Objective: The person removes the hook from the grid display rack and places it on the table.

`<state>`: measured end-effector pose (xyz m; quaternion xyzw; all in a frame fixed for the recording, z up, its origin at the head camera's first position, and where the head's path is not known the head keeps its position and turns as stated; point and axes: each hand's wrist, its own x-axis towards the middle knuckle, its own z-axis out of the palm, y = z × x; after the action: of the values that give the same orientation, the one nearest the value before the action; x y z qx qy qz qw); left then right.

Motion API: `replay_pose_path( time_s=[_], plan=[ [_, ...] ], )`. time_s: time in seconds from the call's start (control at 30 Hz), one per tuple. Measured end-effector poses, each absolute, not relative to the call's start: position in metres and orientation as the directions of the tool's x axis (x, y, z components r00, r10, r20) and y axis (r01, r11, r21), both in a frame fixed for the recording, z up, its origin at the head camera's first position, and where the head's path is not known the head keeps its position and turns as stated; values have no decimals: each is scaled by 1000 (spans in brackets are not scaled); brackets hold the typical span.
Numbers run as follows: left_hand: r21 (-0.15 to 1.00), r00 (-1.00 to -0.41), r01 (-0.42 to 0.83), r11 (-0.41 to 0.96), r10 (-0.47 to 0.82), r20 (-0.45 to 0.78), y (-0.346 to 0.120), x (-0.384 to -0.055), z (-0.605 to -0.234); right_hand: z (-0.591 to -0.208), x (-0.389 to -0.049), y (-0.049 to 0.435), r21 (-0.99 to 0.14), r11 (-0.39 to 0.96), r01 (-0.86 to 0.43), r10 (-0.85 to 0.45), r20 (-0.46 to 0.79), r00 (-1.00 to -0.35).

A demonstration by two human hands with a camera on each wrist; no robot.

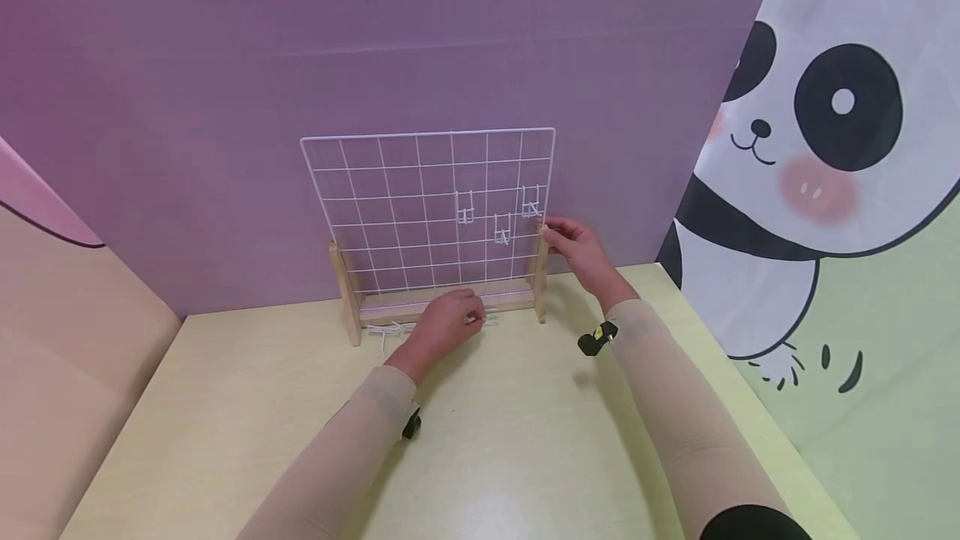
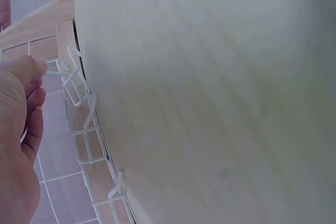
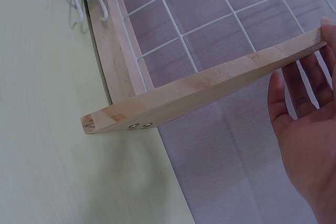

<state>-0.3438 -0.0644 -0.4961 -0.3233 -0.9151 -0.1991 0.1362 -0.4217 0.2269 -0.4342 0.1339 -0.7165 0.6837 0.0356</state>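
Note:
A white wire grid (image 1: 427, 207) stands upright in a wooden stand (image 1: 348, 298). Low in front of its base, my left hand (image 1: 452, 321) pinches a white wire hook (image 2: 77, 85) between thumb and finger. Several more white wire hooks (image 2: 92, 153) lie along the base. My right hand (image 1: 585, 258) grips the top of the stand's right wooden post (image 3: 210, 77), with the thumb on the front and the fingers behind. Hanging on the right part of the grid are three white hooks, a left one (image 1: 466, 211), a lower one (image 1: 502, 232) and a right one (image 1: 531, 205).
The stand rests near the back edge of a pale wooden table (image 1: 480, 457). Behind it hangs a purple cloth (image 1: 420, 40), and a panda-print cloth (image 1: 825, 215) hangs on the right. Black wrist cameras are strapped to both sleeves.

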Motion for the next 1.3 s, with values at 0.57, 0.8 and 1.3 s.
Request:
replay_pose_path(
  time_s=[0.57,0.8,1.3],
  plan=[
    [337,-780,626,703,564,273,-63,-344,-498,-432,-421,228,-974,59,-217,-140,207,-968],
    [355,-807,590,725,547,222,-62,-344,-500,-433,-422,227,-974,46,-224,-142,215,-966],
    [367,-807,588,721,554,206,-63,-344,-500,-433,-420,226,-972,37,-231,-141,224,-964]
  ],
)
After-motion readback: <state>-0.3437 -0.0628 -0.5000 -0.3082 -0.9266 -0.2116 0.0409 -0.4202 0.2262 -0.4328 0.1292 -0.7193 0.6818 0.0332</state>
